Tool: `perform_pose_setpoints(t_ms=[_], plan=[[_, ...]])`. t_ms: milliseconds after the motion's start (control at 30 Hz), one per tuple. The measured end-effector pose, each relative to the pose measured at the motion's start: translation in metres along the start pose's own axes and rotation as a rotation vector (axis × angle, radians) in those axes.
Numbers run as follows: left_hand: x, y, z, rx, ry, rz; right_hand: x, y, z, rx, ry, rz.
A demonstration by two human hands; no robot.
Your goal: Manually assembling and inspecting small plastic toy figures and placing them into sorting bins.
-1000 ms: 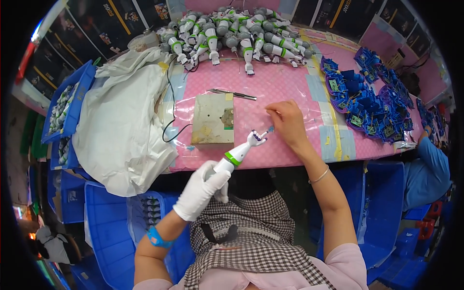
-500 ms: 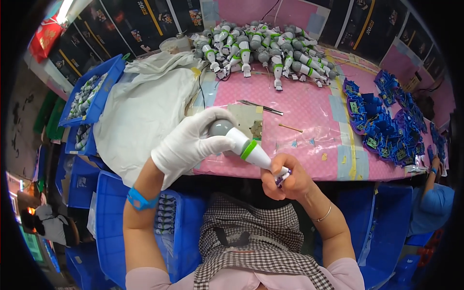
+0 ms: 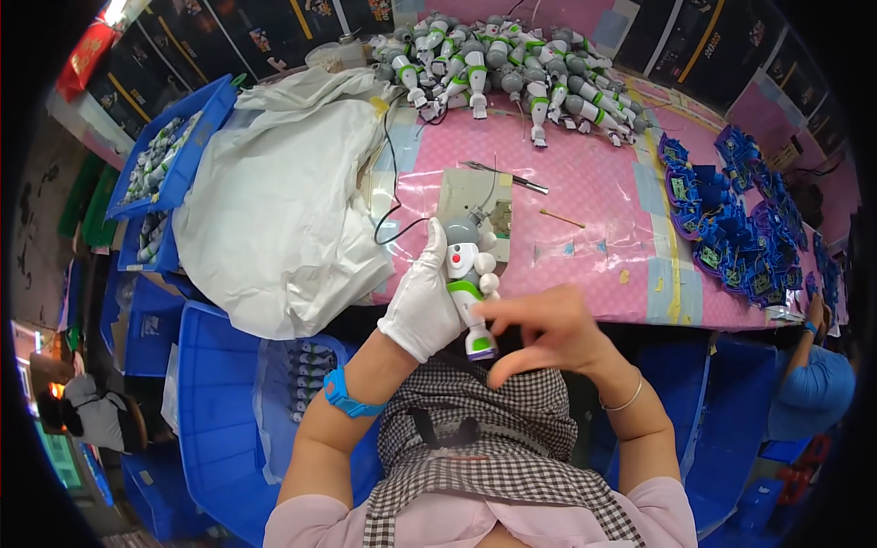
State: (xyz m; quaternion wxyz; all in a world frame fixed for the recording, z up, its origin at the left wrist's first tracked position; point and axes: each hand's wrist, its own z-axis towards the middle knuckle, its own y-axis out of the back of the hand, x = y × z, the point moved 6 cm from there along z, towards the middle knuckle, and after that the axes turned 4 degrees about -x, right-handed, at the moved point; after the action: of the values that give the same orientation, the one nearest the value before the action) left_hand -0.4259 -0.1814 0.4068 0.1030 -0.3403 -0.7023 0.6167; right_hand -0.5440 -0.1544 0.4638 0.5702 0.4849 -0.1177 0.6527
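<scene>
My left hand, in a white glove, is closed around a toy robot arm. The toy part is white and grey with a green band and a red dot, its grey ball end up and its narrow end toward my body. A thin wire sticks up at the ball end. My bare right hand is beside the narrow end, thumb and fingers apart, slightly blurred; it grips nothing. Beyond them a flat grey plate lies on the pink table mat.
Many similar toy arms are heaped at the back. Blue-purple parts with circuit boards cover the right side. White sheeting lies left. Tweezers and a thin stick rest mid-table. Blue bins flank me; another person sits right.
The toy arm has swung from slanting to nearly upright, its dotted face now showing. My right hand has let go of its narrow end. My left hand has shifted right and down.
</scene>
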Motion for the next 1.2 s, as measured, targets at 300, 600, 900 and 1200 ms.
perform_pose_setpoints(t_ms=[300, 600, 900, 1200], plan=[[0.033, 0.021, -0.016, -0.129, 0.252, 0.013, -0.104, 0.042, 0.008, -0.52, -0.764, 0.865], [0.048, 0.028, -0.017, -0.148, 0.322, -0.031, -0.105, 0.038, -0.008, -0.539, -0.851, 0.811], [0.041, 0.022, -0.021, -0.196, 0.116, 0.528, -0.118, 0.034, -0.002, -0.357, -0.78, 0.445], [0.005, 0.013, -0.008, -0.266, -0.12, 0.674, -0.137, 0.023, 0.013, -0.232, -0.805, 0.388]])
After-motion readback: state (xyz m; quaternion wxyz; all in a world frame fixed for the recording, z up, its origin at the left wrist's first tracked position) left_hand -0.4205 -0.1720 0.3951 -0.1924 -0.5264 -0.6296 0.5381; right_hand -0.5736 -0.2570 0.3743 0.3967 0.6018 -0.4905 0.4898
